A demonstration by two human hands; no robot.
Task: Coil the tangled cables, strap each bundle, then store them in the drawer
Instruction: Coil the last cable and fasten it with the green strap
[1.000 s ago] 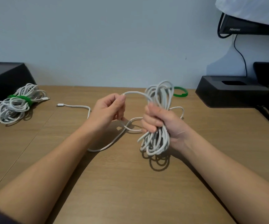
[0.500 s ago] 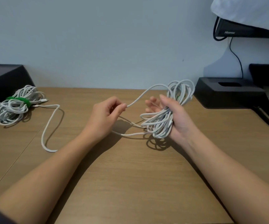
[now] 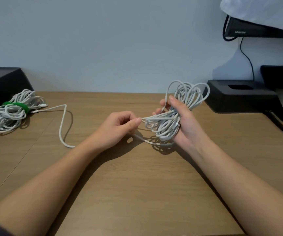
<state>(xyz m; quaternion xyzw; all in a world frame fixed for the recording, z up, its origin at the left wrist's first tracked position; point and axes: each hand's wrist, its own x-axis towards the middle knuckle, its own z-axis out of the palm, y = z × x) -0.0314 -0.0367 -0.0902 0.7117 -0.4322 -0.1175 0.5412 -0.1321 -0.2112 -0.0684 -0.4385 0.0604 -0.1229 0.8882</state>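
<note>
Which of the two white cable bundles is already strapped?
The left bundle, lying on the table, bound by a green strap; the held bundle in the right hand has none.

Wooden desk (image 3: 137, 193) against a pale blue wall (image 3: 103, 40), evenly lit

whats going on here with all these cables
A person is coiling a white cable over a wooden desk. The right hand holds the coil of gathered loops, and the left hand pinches the strand that feeds into it. The loose tail trails across the desk to the left. The coil has no strap yet. A finished bundle with a green strap lies at the far left.
</note>
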